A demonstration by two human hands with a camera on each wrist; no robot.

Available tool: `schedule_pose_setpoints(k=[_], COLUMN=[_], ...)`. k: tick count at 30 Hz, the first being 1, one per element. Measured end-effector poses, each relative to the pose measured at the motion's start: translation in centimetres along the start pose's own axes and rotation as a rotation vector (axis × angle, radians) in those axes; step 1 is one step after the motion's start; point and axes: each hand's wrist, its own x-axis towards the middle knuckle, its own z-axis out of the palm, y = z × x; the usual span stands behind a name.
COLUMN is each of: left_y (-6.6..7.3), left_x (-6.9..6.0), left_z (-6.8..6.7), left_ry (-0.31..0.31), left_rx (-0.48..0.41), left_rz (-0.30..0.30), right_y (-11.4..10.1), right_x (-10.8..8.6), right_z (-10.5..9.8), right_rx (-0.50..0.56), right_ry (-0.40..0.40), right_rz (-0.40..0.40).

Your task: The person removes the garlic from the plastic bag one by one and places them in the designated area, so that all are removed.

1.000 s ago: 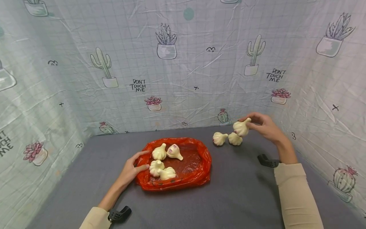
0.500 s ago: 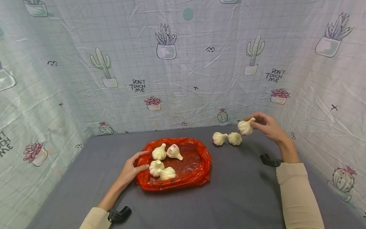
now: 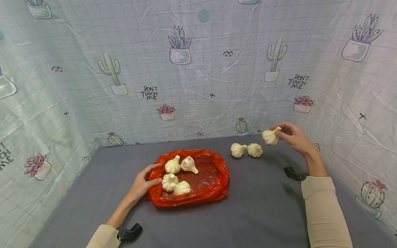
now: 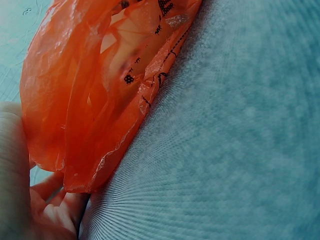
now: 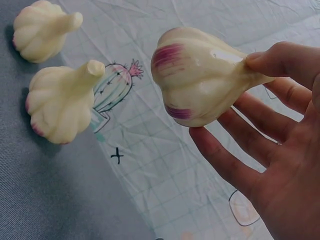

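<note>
My right hand (image 3: 294,137) pinches a garlic bulb (image 3: 271,137) by its stem, holding it above the table at the back right. In the right wrist view the bulb (image 5: 195,75) shows purple streaks, with the thumb on its neck and fingertips beneath. Two more garlic bulbs lie side by side to its left, one (image 3: 238,150) nearer the bag and one (image 3: 255,150) nearer my hand. My left hand (image 3: 142,182) grips the left edge of a red plastic bag (image 3: 221,179) with its mouth spread wide. Inside the bag's left half rest several garlic bulbs (image 3: 172,165).
The dark grey table (image 3: 248,213) runs back to a pale curtain (image 3: 198,79) printed with cacti, which also rises at both sides. A black wrist mount (image 3: 130,232) sits on the left wrist and another (image 3: 294,174) on the right.
My right hand has moved a little to the right with the garlic bulb, away from the two bulbs on the table. My left hand and the bag have stayed put.
</note>
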Motion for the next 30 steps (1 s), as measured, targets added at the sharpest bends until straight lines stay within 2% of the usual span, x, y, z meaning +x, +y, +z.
schedule_pose_setpoints(k=[11,20,30], left_y=[-0.3,-0.3,-0.3], left_x=[0.2,0.2,0.2], left_z=[0.0,-0.1,0.0], left_ry=[-0.002,0.003,-0.003], left_rx=[0.005,0.000,-0.012], left_rz=[-0.015,-0.026,-0.008], right_y=[1.1,3.0,4.4], right_x=[-0.2,-0.2,-0.4], right_z=[-0.3,-0.2,0.3], right_rx=[-0.025,-0.087,-0.112], right_ry=[0.071,0.108,0.101], right_rz=[0.029,0.112,0.178])
